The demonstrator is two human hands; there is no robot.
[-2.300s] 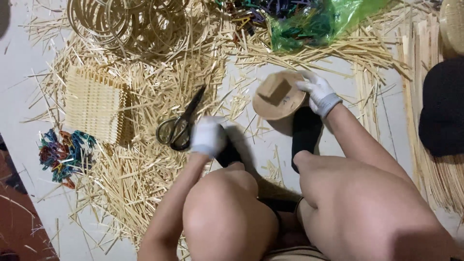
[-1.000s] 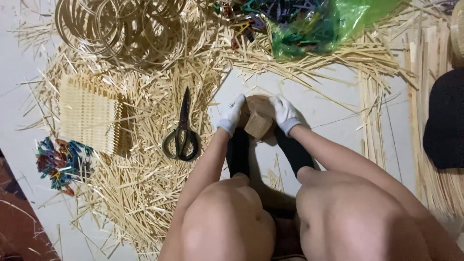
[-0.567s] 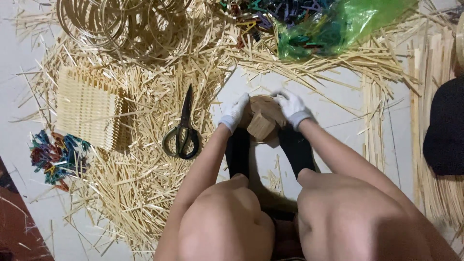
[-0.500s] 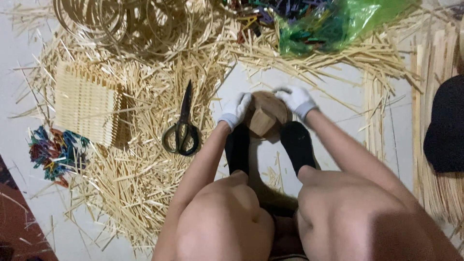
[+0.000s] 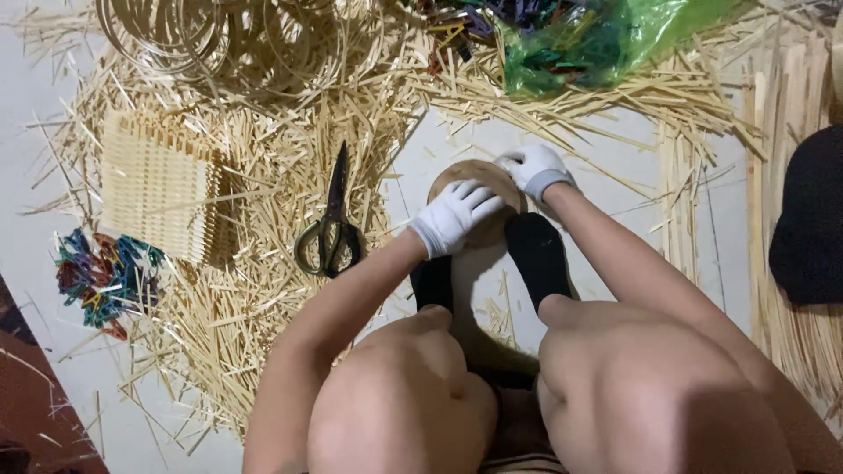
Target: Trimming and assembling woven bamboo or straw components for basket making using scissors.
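Observation:
A round wooden disc [image 5: 465,175] lies on the pale floor just past my two black-socked feet. My left hand [image 5: 457,215], in a white glove, lies flat on top of the disc with its fingers spread, pressing it down. My right hand [image 5: 537,168], also gloved, grips the disc's far right edge. The small wooden block seen earlier on the disc is hidden under my hands.
Scissors [image 5: 332,226] lie to the left on a heap of thin bamboo sticks [image 5: 263,175]. A woven bamboo mat [image 5: 158,189], bamboo hoops [image 5: 202,35], coloured clips [image 5: 101,281], a green plastic bag [image 5: 606,39] and a black object [image 5: 812,219] surround me.
The disc, held up between both hands with its block facing me, now lies flat. My left hand has moved on top of it; my right hand holds its edge.

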